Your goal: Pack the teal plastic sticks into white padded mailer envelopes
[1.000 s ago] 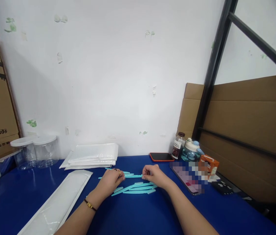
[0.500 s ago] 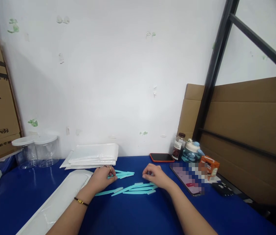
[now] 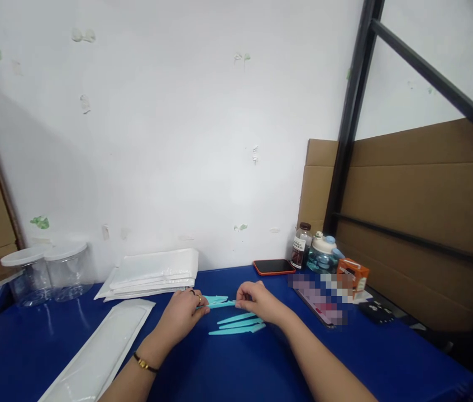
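Between my two hands lies a slim turquoise eyebrow razor (image 3: 221,305), pinched at its left end by my left hand (image 3: 185,310) and at its right end by my right hand (image 3: 259,301). Both hands are closed, fingertips pressed together. Just behind it, partly covered by my left fingers, more turquoise razors (image 3: 215,298) rest on the blue table. Nearer to me, below my right hand, another group of razors (image 3: 236,330) lies side by side, their wider ends to the right.
White padded mailers (image 3: 152,268) are stacked by the wall, and a longer one (image 3: 102,346) lies left of my arm. Two clear lidded jars (image 3: 68,273) stand far left. To the right are an orange-edged phone (image 3: 273,267), a brown-capped bottle (image 3: 301,245), a jug (image 3: 323,257) and an orange box (image 3: 351,276).
My hands have come closer together, and a razor is now held between them. Fewer razors lie in the front group. The view has shifted slightly to the right.
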`<state>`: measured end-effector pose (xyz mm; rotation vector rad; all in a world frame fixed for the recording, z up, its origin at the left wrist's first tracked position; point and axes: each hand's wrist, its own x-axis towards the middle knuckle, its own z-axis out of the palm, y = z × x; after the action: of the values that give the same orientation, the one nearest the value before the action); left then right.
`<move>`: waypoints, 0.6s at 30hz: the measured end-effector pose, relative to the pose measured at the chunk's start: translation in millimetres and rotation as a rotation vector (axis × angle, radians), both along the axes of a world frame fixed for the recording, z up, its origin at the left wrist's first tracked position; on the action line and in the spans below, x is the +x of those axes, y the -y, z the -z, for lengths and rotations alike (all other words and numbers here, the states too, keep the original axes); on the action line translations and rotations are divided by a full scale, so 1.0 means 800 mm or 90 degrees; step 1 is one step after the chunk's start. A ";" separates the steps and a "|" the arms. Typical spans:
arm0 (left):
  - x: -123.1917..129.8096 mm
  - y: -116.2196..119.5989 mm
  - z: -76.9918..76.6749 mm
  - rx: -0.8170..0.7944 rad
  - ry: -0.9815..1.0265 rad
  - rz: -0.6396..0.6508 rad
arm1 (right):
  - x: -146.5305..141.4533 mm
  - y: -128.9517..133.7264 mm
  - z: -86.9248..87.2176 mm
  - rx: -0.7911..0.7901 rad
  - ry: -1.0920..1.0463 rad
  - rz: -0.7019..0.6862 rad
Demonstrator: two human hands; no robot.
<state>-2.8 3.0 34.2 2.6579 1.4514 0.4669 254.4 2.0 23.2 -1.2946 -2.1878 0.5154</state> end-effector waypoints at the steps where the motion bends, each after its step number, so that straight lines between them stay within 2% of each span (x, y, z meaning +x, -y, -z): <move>1: -0.007 -0.004 -0.002 0.007 -0.006 -0.024 | 0.009 -0.004 0.002 0.009 0.006 0.023; 4: -0.030 -0.017 -0.002 -0.003 -0.015 -0.108 | 0.038 -0.019 0.011 0.008 0.038 0.128; 8: -0.047 -0.022 0.004 -0.024 0.004 -0.154 | 0.059 -0.028 0.018 0.030 0.060 0.205; 10: -0.049 -0.018 0.006 -0.031 0.009 -0.183 | 0.057 -0.027 0.016 0.073 0.045 0.209; 12: -0.051 -0.011 0.006 -0.085 -0.008 -0.202 | 0.051 -0.023 0.012 0.105 0.030 0.199; 15: -0.055 -0.003 0.005 -0.219 -0.037 -0.188 | 0.041 -0.018 0.007 0.122 0.007 0.176; 18: -0.050 0.000 0.002 -0.269 -0.017 -0.153 | 0.025 -0.009 0.002 0.093 -0.035 0.110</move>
<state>-42.7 2.7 32.4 2.1833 1.6673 0.1183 274.4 9.5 21.3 -1.3577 -2.0060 0.3128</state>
